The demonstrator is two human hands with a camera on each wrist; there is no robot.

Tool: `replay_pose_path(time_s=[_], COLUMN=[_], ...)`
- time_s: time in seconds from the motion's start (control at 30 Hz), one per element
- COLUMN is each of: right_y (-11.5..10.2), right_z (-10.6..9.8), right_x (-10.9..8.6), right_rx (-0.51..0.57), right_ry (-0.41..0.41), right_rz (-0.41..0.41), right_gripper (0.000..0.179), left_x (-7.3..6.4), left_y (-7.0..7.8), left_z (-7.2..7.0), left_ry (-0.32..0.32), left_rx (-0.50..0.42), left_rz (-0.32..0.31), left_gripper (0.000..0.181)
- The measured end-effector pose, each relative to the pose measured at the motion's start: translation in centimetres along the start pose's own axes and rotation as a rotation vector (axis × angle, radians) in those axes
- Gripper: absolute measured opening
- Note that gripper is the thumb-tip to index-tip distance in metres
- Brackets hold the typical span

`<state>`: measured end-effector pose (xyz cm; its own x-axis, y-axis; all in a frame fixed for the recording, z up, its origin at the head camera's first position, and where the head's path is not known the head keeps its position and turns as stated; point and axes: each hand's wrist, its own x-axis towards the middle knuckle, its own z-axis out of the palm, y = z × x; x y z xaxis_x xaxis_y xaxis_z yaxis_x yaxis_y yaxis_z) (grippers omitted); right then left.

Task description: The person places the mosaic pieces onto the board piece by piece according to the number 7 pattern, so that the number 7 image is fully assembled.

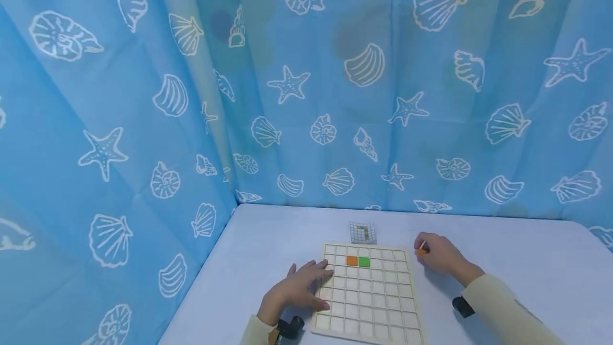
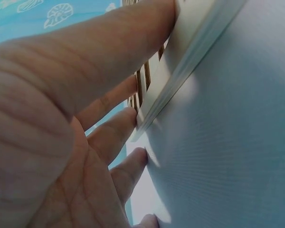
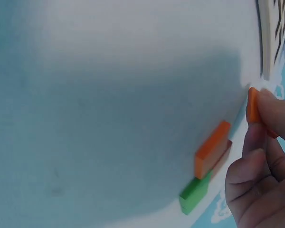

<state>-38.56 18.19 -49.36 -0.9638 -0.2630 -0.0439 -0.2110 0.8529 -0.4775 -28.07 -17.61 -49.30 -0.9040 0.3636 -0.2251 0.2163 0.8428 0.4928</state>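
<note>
A pale wooden grid board [image 1: 365, 298] lies on the table, with an orange tile [image 1: 351, 261] and a green tile [image 1: 364, 262] side by side in its second row from the far edge. My left hand [image 1: 301, 285] rests on the board's left edge, fingers spread; the left wrist view shows the thumb and fingers along the board's rim [image 2: 180, 61]. Off the board's far right corner, my right hand [image 1: 442, 253] pinches another orange square tile [image 3: 252, 105] between thumb and fingers. Near that hand lie a loose orange tile [image 3: 212, 149], a green tile [image 3: 194, 194] and a partly hidden reddish one [image 3: 222, 161].
Behind the board lies a small gridded card [image 1: 356, 233] with a coloured pattern. The white table [image 1: 541, 270] reaches back to a blue shell-print curtain [image 1: 316, 121], which also runs along the left side. A dark wrist camera [image 1: 462, 306] sits under the right forearm.
</note>
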Motion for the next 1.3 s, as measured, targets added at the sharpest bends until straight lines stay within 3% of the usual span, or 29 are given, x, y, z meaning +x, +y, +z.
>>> replay_pose_path(time_s=[0.2, 0.3, 0.4, 0.6, 0.8, 0.93, 1.1, 1.3], right_y=[-0.7, -0.6, -1.8, -3.5, -5.1, -5.7, -6.3, -6.4], right_z=[-1.4, -1.9, -1.8, -0.8, 0.3, 1.1, 2.3, 3.4], right_x=[0.1, -0.5, 0.1, 0.0, 0.2, 0.2, 0.1, -0.5], right_rx=[0.005, 0.044, 0.071, 0.137, 0.187, 0.19, 0.214, 0.226], right_ry=[0.022, 0.044, 0.063, 0.048, 0.058, 0.068, 0.023, 0.03], right_rz=[-0.005, 0.02, 0.007, -0.003, -0.077, -0.121, -0.17, -0.174], right_gripper=[0.015, 0.014, 0.012, 0.011, 0.008, 0.008, 0.008, 0.006], left_x=[0.0, 0.4, 0.4, 0.3, 0.4, 0.5, 0.2, 0.2], left_y=[0.6, 1.6, 1.5, 1.2, 1.3, 1.7, 1.6, 1.4], left_z=[0.0, 0.2, -0.1, 0.3, 0.0, 0.1, 0.0, -0.1], left_ry=[-0.013, -0.034, -0.028, -0.022, -0.011, -0.01, -0.028, -0.034], left_rx=[-0.031, -0.037, -0.044, -0.049, -0.024, -0.037, -0.049, -0.033], left_rz=[0.028, 0.033, 0.032, 0.031, 0.023, 0.014, 0.007, 0.036], left_gripper=[0.075, 0.076, 0.075, 0.074, 0.074, 0.075, 0.075, 0.075])
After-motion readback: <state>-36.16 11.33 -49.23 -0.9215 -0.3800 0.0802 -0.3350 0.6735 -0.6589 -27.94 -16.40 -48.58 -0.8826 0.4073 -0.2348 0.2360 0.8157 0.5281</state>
